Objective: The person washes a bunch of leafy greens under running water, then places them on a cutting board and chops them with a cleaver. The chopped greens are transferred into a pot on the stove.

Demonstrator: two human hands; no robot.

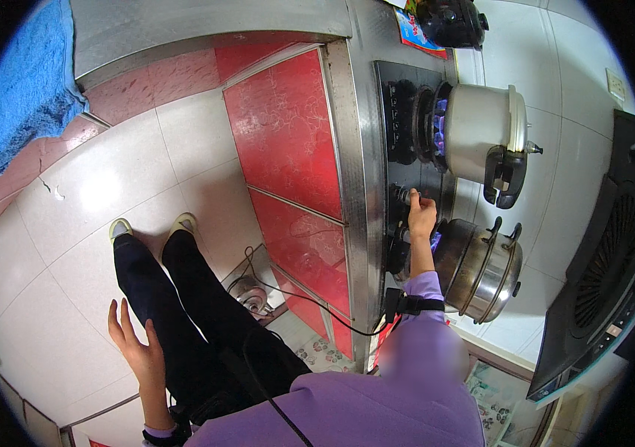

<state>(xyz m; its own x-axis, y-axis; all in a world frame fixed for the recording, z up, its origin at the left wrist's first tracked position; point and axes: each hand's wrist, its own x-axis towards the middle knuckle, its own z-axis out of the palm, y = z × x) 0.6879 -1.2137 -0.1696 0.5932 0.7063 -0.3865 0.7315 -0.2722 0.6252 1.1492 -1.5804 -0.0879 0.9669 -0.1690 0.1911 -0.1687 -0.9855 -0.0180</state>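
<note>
On a black gas cooktop [419, 174], my right hand [422, 217] has its fingers closed around a control knob [404, 194]. Just past that hand, a tiered stainless-steel steamer pot [482, 271] with black handles sits over a burner, and some blue flame shows beside my forearm. A lidded pressure cooker [476, 123] stands over the other burner, where blue flames [439, 127] burn beneath it. My left hand [137, 346] hangs over the floor near my leg, holding nothing, fingers apart.
Red patterned cabinet doors [289, 134] lie below the steel counter edge [357, 139]. A black range hood [596, 268] juts out above the stove. Beyond the cooker stands a dark appliance [451, 22]. A blue towel [21, 89] hangs across the room. A kettle [250, 293] stands low by the cabinets.
</note>
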